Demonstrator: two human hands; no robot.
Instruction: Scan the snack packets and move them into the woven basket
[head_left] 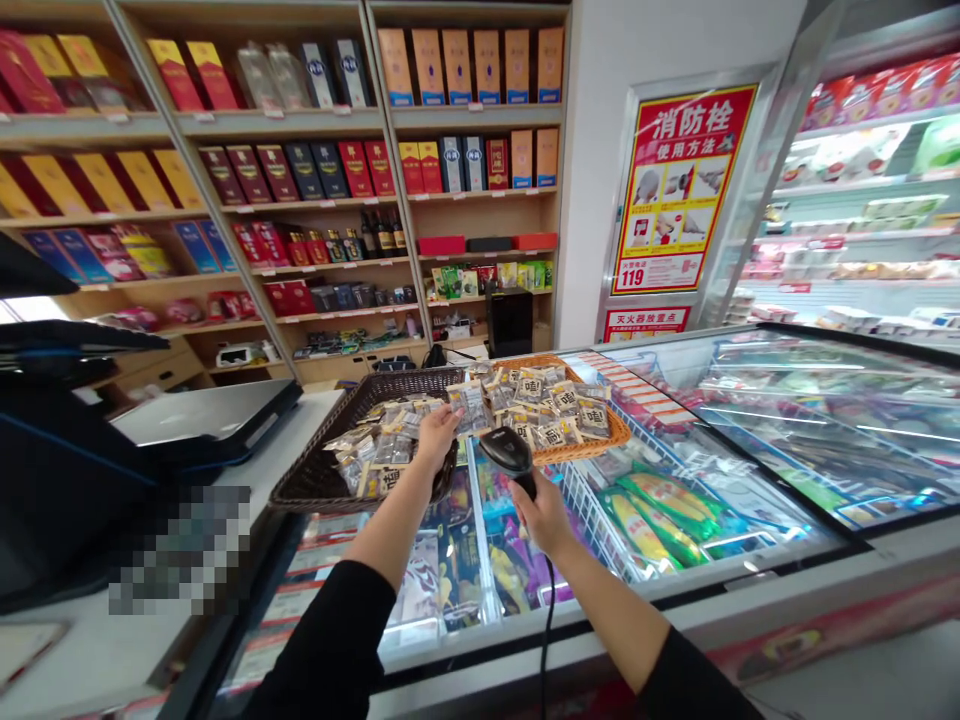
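My left hand (438, 436) pinches a small snack packet (471, 408) by its edge, over the gap between two baskets. In my right hand (541, 508) is a black barcode scanner (508, 452), its head tilted toward that packet and its cable hanging down. On the left, the dark brown wicker basket (300, 478) holds a heap of similar packets (394, 440). To the right, the orange-tan wicker basket (611, 432) holds more packets (566, 398) printed with a large black character. Both baskets rest on the glass top of a chest freezer.
Frozen goods show through the freezer glass (750, 400). At left stand a flat metal-topped scale (217, 415) and dark checkout equipment (60, 460) on a counter. Shelves of boxed goods (330, 170) line the back wall, beside a red fire-hydrant poster (684, 190).
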